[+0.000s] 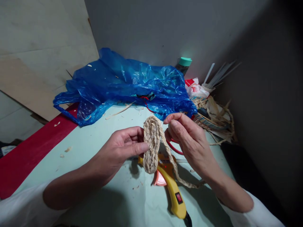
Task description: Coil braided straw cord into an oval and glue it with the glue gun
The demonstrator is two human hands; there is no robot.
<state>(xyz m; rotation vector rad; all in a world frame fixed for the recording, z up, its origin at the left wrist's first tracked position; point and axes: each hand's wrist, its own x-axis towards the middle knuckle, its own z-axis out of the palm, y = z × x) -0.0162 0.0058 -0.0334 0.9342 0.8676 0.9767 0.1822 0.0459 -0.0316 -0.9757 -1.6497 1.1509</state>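
My left hand (125,148) pinches the left side of a coiled oval of braided straw (151,145), its thumb on the front face. The braid's loose tail (174,164) leaves the coil's upper right and runs down to the right, passing behind my right wrist. My right hand (187,135) is beside the coil's upper right with thumb and index finger close together; whatever is between them is too small to make out. Below the coil a yellow glue gun (174,192) with a red switch lies on the pale green surface (94,157).
A crumpled blue plastic bag (127,82) spreads across the back. At the right are a woven basket (210,121) of dry leaves, a green-lidded jar (184,64) and thin sticks (220,75). Red scissor handles (174,146) show behind my right hand. A red strip (35,151) lies left.
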